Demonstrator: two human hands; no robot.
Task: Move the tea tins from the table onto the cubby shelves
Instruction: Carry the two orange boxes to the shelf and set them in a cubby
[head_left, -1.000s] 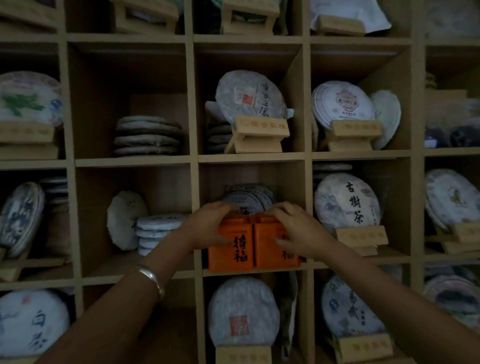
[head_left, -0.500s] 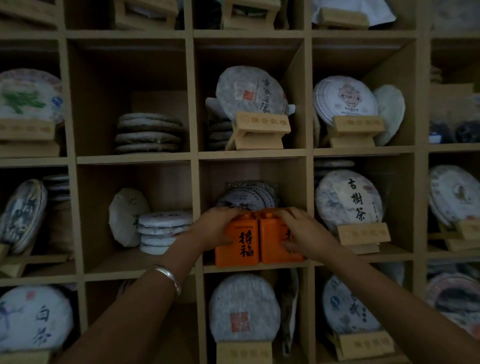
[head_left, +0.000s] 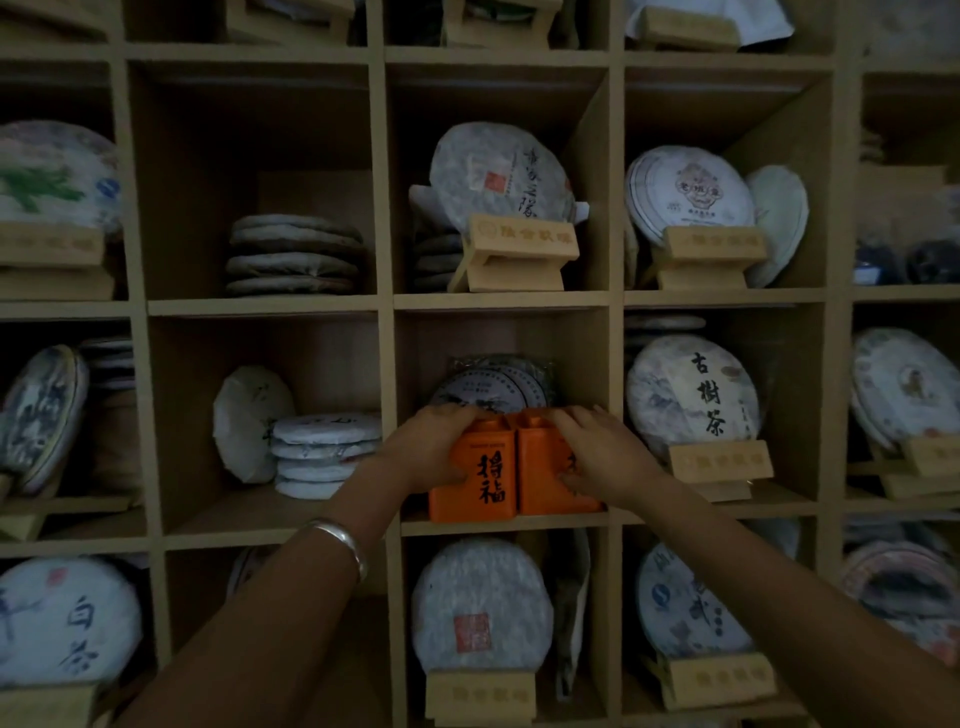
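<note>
The 2 tins (head_left: 496, 470) stand side by side at the front of the middle cubby (head_left: 501, 524). The left hand (head_left: 434, 449) and right hand (head_left: 602, 457) each wrap 1. Push both back gently and evenly, so they stay upright, then let go.

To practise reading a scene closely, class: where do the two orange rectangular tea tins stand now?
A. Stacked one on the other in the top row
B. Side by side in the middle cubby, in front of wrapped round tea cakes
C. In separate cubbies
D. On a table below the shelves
B: the two orange rectangular tea tins stand side by side on the middle cubby's shelf board, wrapped round tea cakes behind, the left hand and the right hand gripping them.
</note>
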